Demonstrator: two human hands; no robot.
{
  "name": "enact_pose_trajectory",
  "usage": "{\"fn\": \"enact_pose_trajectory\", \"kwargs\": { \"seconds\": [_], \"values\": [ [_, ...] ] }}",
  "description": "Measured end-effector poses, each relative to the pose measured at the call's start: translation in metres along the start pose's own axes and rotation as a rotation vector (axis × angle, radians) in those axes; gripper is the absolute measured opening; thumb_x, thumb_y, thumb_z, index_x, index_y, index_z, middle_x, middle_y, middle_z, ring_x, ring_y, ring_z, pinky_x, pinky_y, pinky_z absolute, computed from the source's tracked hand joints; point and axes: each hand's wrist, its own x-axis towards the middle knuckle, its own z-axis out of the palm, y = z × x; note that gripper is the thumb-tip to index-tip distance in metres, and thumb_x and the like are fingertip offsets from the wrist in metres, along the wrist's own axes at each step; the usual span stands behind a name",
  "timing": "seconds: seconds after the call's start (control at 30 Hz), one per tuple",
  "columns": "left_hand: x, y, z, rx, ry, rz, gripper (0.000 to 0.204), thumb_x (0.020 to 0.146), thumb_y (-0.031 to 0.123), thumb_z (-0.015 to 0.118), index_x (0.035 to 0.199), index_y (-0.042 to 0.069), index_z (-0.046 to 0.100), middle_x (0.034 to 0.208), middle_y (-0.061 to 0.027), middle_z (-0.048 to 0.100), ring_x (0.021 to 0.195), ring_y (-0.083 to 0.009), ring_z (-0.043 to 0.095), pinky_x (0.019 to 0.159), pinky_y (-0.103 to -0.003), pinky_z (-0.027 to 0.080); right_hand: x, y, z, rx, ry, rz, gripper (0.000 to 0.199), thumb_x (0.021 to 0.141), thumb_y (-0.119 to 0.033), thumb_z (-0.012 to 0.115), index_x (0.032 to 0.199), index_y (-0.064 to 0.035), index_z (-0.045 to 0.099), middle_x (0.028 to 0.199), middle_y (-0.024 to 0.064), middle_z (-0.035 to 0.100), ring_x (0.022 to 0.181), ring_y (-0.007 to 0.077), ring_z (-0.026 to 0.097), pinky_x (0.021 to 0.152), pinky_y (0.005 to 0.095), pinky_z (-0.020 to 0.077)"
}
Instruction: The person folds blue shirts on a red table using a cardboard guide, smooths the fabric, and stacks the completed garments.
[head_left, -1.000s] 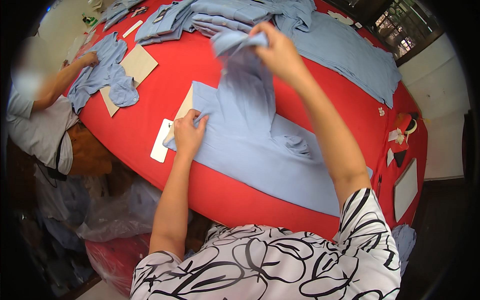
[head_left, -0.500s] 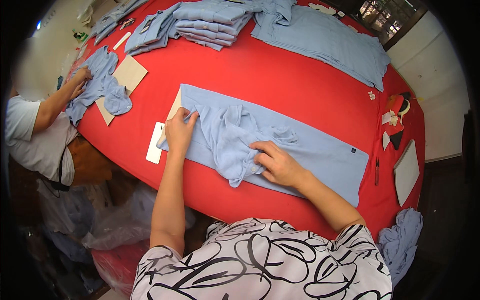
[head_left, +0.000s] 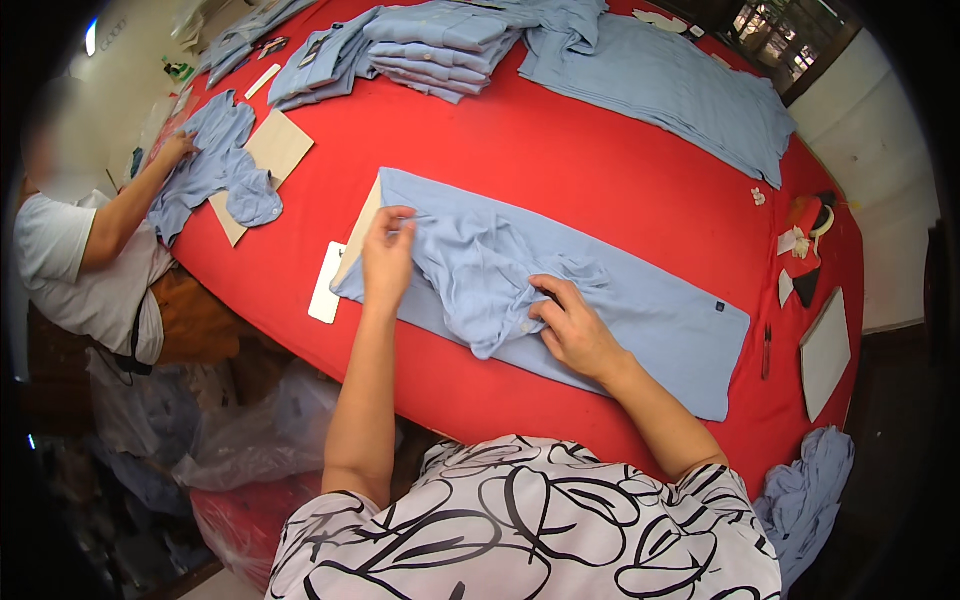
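A light blue shirt (head_left: 650,320) lies lengthwise before me, folded into a long panel over a beige board (head_left: 364,228) whose edge shows at the left end. Its crumpled sleeve (head_left: 470,270) is bunched on top, with a buttoned cuff near my right hand. My left hand (head_left: 388,262) is at the panel's left end, thumb and forefinger pinching the sleeve cloth. With bent fingers my right hand (head_left: 580,338) grips the bunched cloth by the cuff. A white card tag (head_left: 327,283) sticks out beside the board.
Folded blue shirts (head_left: 435,45) are stacked at the back of the red-covered table (head_left: 620,160), beside a flat blue pile (head_left: 670,95). At left, a co-worker's hand (head_left: 178,150) handles another shirt (head_left: 210,150). A grey board (head_left: 825,355) and small red-handled tool (head_left: 767,352) lie at right.
The whole view has shifted slightly, so the table sits further right. The bunched sleeve has been drawn a little away from me and lies flatter; both hands stay at it.
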Motion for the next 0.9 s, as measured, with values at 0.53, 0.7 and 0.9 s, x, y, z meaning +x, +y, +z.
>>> {"fn": "enact_pose_trajectory", "kwargs": {
  "seconds": [0.53,0.7,0.9],
  "values": [
    [0.003,0.025,0.042,0.537,-0.267,0.565,0.018,0.082,0.013,0.073,0.098,0.010,0.067,0.101,-0.0059,0.061,0.101,-0.0291,0.055,0.094,-0.043,0.040,-0.009,0.003,0.009,-0.087,0.103,-0.033,0.033,0.073,0.010,0.063,0.104,-0.0001,0.066,0.123,0.0227,0.053,0.111,0.0386,0.056,0.090,0.0419,0.0506],
    [0.004,-0.001,0.060,0.531,-0.012,0.549,0.012,0.084,0.012,0.071,0.093,0.007,0.064,0.095,-0.0065,0.062,0.089,-0.0305,0.055,0.086,-0.041,0.042,-0.022,0.014,0.015,-0.211,0.107,-0.041,0.033,0.072,0.010,0.062,0.103,0.0001,0.068,0.117,0.0197,0.057,0.114,0.0376,0.056,0.091,0.0432,0.0516],
    [-0.016,0.043,0.052,0.543,0.026,0.759,0.023,0.084,0.007,0.069,0.107,0.008,0.066,0.105,-0.0099,0.063,0.101,-0.0295,0.057,0.089,-0.041,0.043,-0.038,0.001,-0.007,-0.247,0.243,0.069,0.034,0.073,0.011,0.056,0.103,-0.0003,0.068,0.118,0.0176,0.060,0.114,0.0374,0.057,0.096,0.0452,0.0489]
  ]
}}
